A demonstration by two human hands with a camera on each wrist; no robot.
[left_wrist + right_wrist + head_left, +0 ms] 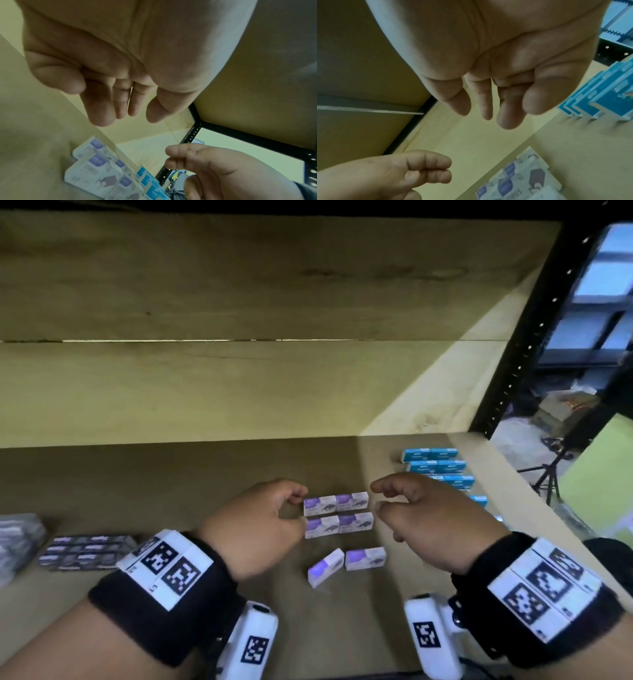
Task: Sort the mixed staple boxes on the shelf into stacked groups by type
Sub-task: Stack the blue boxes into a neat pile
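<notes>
Four purple-and-white staple boxes [337,515] lie as a two-by-two block in the middle of the shelf [205,474]. Two more purple boxes lie loose in front of it, one slanted [325,568] and one straight [365,558]. My left hand [298,508] hovers at the block's left edge with finger and thumb apart; I cannot tell whether they touch it. My right hand [378,496] hangs just right of the block, fingers loosely curled, holding nothing. The left wrist view shows the left hand [128,119] empty above the purple boxes [96,174]. The right hand [484,117] is equally empty.
Rows of blue staple boxes [435,463] stand at the right end of the shelf, partly behind my right hand. Dark grey boxes [85,553] lie in a flat group at the left, with another grey pile [17,539] at the edge. A black upright [534,337] bounds the shelf on the right.
</notes>
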